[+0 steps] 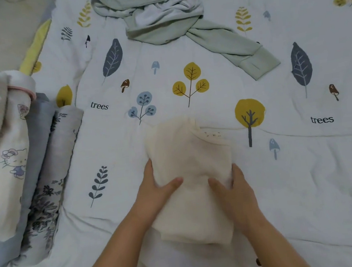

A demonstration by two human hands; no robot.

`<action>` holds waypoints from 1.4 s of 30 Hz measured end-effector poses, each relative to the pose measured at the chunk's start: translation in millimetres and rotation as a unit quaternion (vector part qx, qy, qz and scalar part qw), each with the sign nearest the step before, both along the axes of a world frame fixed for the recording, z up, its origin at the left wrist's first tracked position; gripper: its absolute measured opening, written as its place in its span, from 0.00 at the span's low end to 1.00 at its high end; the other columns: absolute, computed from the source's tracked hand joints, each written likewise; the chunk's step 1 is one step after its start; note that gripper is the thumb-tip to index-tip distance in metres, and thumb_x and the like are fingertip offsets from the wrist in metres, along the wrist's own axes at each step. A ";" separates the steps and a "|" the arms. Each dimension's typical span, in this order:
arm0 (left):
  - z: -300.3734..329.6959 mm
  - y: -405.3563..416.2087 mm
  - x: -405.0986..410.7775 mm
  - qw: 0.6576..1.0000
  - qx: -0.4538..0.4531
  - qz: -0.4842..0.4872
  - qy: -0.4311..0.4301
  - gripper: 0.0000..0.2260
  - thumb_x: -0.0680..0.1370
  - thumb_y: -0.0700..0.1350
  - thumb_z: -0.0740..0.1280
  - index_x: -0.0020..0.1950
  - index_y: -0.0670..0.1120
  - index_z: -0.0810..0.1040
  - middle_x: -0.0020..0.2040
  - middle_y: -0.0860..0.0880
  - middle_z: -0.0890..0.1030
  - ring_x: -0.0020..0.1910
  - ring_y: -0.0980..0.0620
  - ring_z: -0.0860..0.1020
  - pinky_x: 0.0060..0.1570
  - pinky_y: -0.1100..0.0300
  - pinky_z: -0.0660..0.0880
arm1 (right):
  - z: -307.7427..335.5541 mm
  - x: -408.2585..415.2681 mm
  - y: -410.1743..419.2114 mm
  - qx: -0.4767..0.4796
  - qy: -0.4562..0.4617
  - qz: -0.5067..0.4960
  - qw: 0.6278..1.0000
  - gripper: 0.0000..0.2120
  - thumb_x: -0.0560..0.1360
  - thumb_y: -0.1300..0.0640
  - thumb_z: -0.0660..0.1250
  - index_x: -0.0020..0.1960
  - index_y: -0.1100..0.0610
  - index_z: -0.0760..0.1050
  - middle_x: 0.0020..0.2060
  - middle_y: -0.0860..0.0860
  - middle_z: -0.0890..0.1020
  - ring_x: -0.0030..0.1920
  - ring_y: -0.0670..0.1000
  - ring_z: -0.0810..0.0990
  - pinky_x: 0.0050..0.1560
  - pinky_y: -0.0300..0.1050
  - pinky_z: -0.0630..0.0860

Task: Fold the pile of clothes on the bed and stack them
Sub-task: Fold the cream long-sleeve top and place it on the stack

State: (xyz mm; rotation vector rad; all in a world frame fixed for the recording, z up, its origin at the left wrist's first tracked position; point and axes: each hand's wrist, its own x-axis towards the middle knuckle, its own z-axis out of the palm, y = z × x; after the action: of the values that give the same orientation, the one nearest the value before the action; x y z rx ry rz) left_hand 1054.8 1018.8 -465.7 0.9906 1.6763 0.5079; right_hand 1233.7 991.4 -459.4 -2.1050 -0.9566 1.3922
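Observation:
A cream garment [191, 159], folded into a narrow rectangle, lies on the bed in front of me. My left hand [157, 191] grips its left edge, thumb on top and fingers tucked under the cloth. My right hand [233, 189] grips the right edge the same way. At the far side of the bed lies a crumpled pale green long-sleeved garment [160, 20], one sleeve stretched toward the right, with a white piece [148, 14] bunched inside it.
The bed is covered by a white quilt [302, 164] printed with leaves, trees and the word "trees". Folded blankets [18, 161], one with a cartoon cat print, are heaped along the left edge. A yellow strip [33, 48] shows at the far left.

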 end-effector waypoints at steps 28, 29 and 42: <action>285.5 -52.3 -22.8 0.980 0.148 0.035 -0.132 0.31 0.70 0.37 0.72 0.61 0.66 0.66 0.53 0.72 0.77 0.51 0.69 0.77 0.44 0.73 0.73 | 274.2 -10.4 -21.4 0.204 0.072 0.095 0.972 0.26 0.65 0.68 0.73 0.51 0.44 0.68 0.40 0.35 0.76 0.41 0.34 0.72 0.35 0.26 0.68; 299.0 -55.1 -27.2 0.979 0.152 0.041 -0.132 0.31 0.70 0.38 0.72 0.62 0.66 0.66 0.53 0.70 0.78 0.52 0.67 0.78 0.46 0.71 0.74 | 287.2 -14.5 -21.9 0.209 0.078 0.101 0.970 0.25 0.65 0.68 0.73 0.51 0.44 0.68 0.40 0.36 0.76 0.41 0.35 0.72 0.35 0.27 0.67; 442.8 -69.6 -149.2 0.969 0.232 0.042 -0.069 0.28 0.70 0.44 0.72 0.64 0.67 0.68 0.57 0.65 0.78 0.55 0.63 0.78 0.55 0.60 0.75 | 408.0 -133.9 -11.6 0.278 0.179 0.157 0.931 0.17 0.69 0.61 0.71 0.50 0.44 0.71 0.44 0.40 0.78 0.45 0.43 0.77 0.41 0.42 0.72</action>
State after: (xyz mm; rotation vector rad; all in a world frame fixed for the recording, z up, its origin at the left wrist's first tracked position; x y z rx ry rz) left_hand 905.5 949.2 -22.9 1.1878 1.5094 1.0354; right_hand 1099.9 979.8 -51.4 -1.2719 -1.3714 1.3743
